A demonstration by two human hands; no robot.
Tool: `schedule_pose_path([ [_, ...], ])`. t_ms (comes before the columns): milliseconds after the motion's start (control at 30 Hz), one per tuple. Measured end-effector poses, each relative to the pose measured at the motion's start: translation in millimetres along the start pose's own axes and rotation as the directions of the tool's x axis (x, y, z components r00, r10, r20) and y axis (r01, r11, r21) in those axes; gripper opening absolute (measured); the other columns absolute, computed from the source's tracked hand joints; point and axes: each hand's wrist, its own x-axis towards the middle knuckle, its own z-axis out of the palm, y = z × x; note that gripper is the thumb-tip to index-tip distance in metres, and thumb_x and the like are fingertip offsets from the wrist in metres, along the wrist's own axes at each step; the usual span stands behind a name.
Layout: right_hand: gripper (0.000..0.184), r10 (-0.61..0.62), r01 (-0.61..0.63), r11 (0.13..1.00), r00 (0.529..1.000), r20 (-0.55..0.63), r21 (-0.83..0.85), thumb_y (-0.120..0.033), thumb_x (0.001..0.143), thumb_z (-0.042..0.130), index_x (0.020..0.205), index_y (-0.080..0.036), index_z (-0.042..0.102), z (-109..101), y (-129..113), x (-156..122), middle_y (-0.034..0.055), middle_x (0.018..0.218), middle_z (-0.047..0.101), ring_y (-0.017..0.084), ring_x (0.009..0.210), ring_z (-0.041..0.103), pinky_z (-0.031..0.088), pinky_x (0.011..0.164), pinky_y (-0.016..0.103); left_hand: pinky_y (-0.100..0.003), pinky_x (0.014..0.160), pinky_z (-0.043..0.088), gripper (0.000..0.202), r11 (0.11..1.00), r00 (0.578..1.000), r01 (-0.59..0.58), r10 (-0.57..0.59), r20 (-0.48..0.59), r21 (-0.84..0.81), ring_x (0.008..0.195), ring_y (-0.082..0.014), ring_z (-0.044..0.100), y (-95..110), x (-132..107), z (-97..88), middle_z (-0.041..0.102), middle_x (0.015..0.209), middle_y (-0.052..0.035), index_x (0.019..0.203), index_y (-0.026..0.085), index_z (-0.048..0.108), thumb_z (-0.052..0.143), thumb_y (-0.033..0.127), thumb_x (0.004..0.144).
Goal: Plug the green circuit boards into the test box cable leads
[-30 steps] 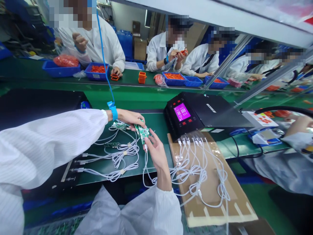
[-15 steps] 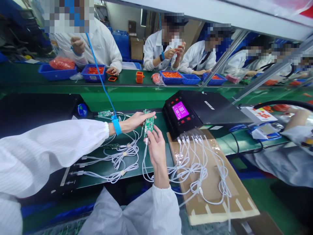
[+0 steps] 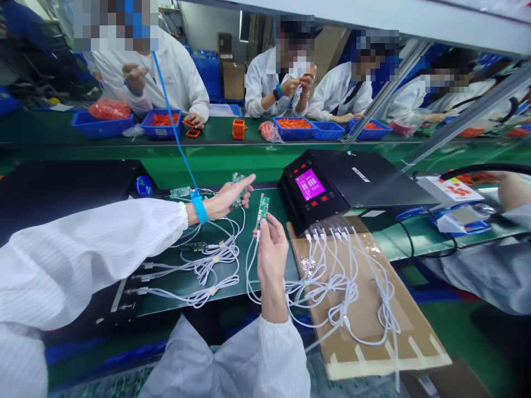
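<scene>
My left hand (image 3: pixel 224 202), with a blue wrist strap (image 3: pixel 199 208), grips a green circuit board (image 3: pixel 237 187) under its stretched thumb. White cable shows just below that board; its link to it is partly hidden. To the right, my right hand (image 3: pixel 272 251) pinches a second narrow green circuit board (image 3: pixel 263 207), held upright and tilted a little. A white cable plug (image 3: pixel 258 235) meets its lower end. The two boards are apart. Further boards lie on the green bench behind my left wrist (image 3: pixel 181 192) and below it (image 3: pixel 193 247), among bundled white cables (image 3: pixel 211 260).
A black box with a purple screen (image 3: pixel 310 184) stands right, white cables running from its front over a cardboard sheet (image 3: pixel 365 309). Another black box (image 3: pixel 74 185) is at left. Across the bench, co-workers sit behind blue trays (image 3: pixel 294 132) of orange parts. A co-worker's sleeve (image 3: pixel 520 221) is far right.
The boards were together between my hands; now they are separate. My left hand has drawn left and up with one, while my right hand keeps the other. The view has shifted slightly.
</scene>
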Motion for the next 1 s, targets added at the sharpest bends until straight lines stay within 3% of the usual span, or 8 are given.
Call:
schedule_pose_path([
  [67, 0.055, -0.033, 0.033, 0.999, 0.999, -0.019, -0.033, -0.051, 0.081, 0.079, 0.123, -0.018, 0.067, 0, -2, 2, 0.0057, 0.101, 0.072, 0.013, 0.075, 0.065, 0.056, 0.077, 0.030, -0.027, 0.054, 0.042, 0.047, 0.987, 0.980, -0.013, -0.020, 0.200, 0.159, 0.052, -0.0110, 0.049, 1, -7, 2.8, 0.052, 0.058, 0.0017, 0.070, 0.017, 0.060, 0.081, 0.059, 0.078],
  [100, 0.056, -0.046, 0.045, 0.998, 0.999, -0.022, -0.053, -0.052, 0.081, 0.079, 0.123, -0.017, 0.067, 0, -2, 3, 0.0057, 0.100, 0.072, 0.014, 0.077, 0.067, 0.056, 0.078, 0.030, -0.027, 0.053, 0.040, 0.048, 0.971, 0.971, -0.032, -0.025, 0.236, 0.236, 0.053, -0.0114, 0.051, 1, -11, 4.7, 0.054, 0.058, 0.0001, 0.067, 0.017, 0.059, 0.084, 0.058, 0.076],
  [300, 0.058, 0.003, -0.003, 0.999, 1.000, 0.000, -0.049, -0.054, 0.082, 0.079, 0.124, -0.016, 0.065, -9, 6, -5, 0.0078, 0.104, 0.075, 0.018, 0.083, 0.074, 0.059, 0.090, 0.037, -0.028, 0.050, 0.035, 0.043, 0.944, 0.999, -0.035, 0.031, 0.018, 0.329, 0.053, -0.0111, 0.049, -2, -20, 10.7, 0.060, 0.060, -0.0019, 0.062, 0.017, 0.056, 0.092, 0.040, 0.070],
  [400, 0.053, 0.046, -0.043, 0.997, 0.998, 0.041, -0.071, -0.054, 0.079, 0.082, 0.112, -0.014, 0.068, -13, 12, -11, 0.0083, 0.094, 0.077, 0.020, 0.078, 0.075, 0.061, 0.084, 0.038, -0.029, 0.051, 0.033, 0.044, 0.945, 0.998, -0.036, 0.052, -0.039, 0.326, 0.053, -0.0108, 0.047, -2, -20, 11.1, 0.060, 0.060, -0.0024, 0.061, 0.018, 0.055, 0.093, 0.040, 0.068],
  [533, 0.047, 0.017, -0.016, 0.997, 1.000, 0.008, -0.076, -0.054, 0.078, 0.082, 0.098, -0.013, 0.071, -15, 15, -12, 0.0077, 0.083, 0.077, 0.019, 0.071, 0.073, 0.061, 0.078, 0.038, -0.030, 0.054, 0.036, 0.051, 0.950, 0.996, -0.023, 0.047, -0.071, 0.312, 0.054, -0.0110, 0.047, -2, -19, 12.5, 0.056, 0.059, 0.0005, 0.062, 0.020, 0.048, 0.096, 0.036, 0.064],
  [700, 0.048, 0.011, -0.012, 0.998, 1.000, -0.014, -0.066, -0.053, 0.076, 0.084, 0.098, -0.012, 0.073, -13, 19, -12, 0.0083, 0.083, 0.078, 0.018, 0.068, 0.072, 0.061, 0.075, 0.036, -0.031, 0.056, 0.040, 0.055, 0.931, 0.979, 0.111, -0.042, -0.197, 0.349, 0.059, -0.0138, 0.052, -6, -16, 10.2, 0.053, 0.060, 0.0047, 0.078, 0.022, 0.048, 0.099, 0.029, 0.058],
  [867, 0.047, 0.042, -0.039, 0.996, 0.999, 0.029, -0.083, -0.053, 0.078, 0.082, 0.098, -0.012, 0.073, -6, 28, -15, 0.0087, 0.082, 0.078, 0.017, 0.065, 0.071, 0.060, 0.075, 0.035, -0.033, 0.060, 0.043, 0.054, 0.928, 0.986, 0.120, -0.069, -0.152, 0.353, 0.066, -0.0176, 0.059, -11, -14, 8.8, 0.057, 0.065, 0.0028, 0.085, 0.022, 0.049, 0.097, 0.032, 0.062],
  [1000, 0.044, -0.034, 0.048, 0.969, 0.998, 0.061, -0.240, -0.056, 0.086, 0.072, 0.099, -0.014, 0.072, -10, 23, -5, 0.0092, 0.085, 0.078, 0.019, 0.071, 0.072, 0.059, 0.078, 0.036, -0.033, 0.061, 0.043, 0.056, 0.922, 0.964, 0.145, -0.049, -0.262, 0.360, 0.069, -0.0193, 0.060, -17, -10, 6.9, 0.058, 0.066, 0.0014, 0.084, 0.022, 0.048, 0.097, 0.035, 0.061],
])
